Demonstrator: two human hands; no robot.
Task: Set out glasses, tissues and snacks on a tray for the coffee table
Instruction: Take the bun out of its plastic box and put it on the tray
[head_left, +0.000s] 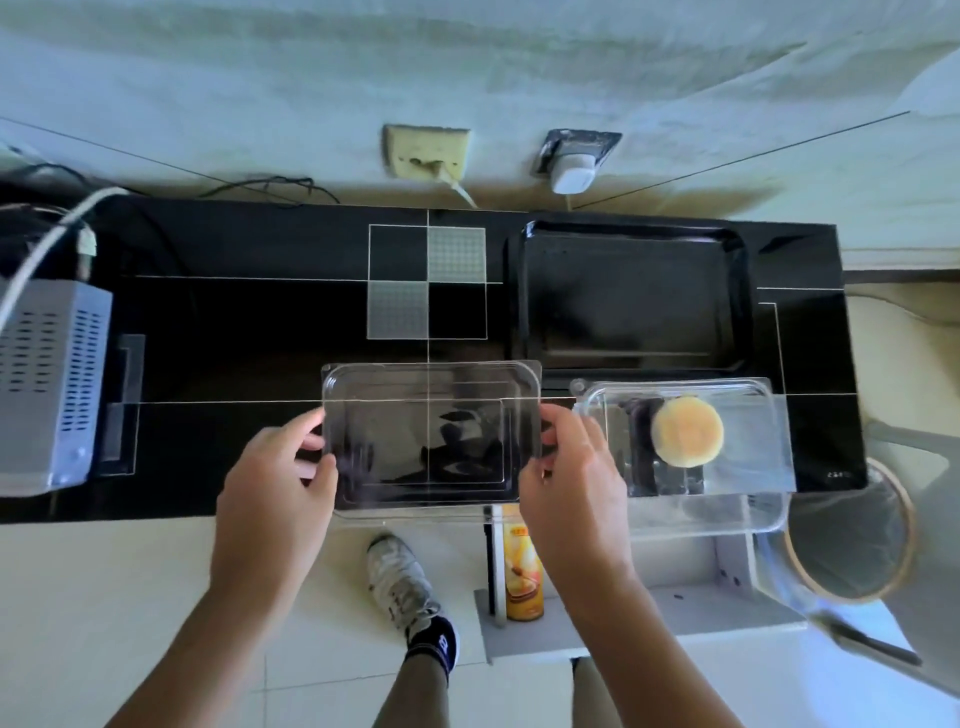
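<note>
While both hands hold the clear lid (431, 436) by its short ends, left hand (275, 483) and right hand (571, 483) each pinching an edge, it should be kept level and set well aside on the counter (249, 322). To its right sits the open clear box (727, 447) with one round bun (687, 432) inside. Behind them lies the black tray (634, 296), bare. My judgement: put the lid down first, then lift the bun across to the tray without nudging the box, which overhangs the counter's front edge.
</note>
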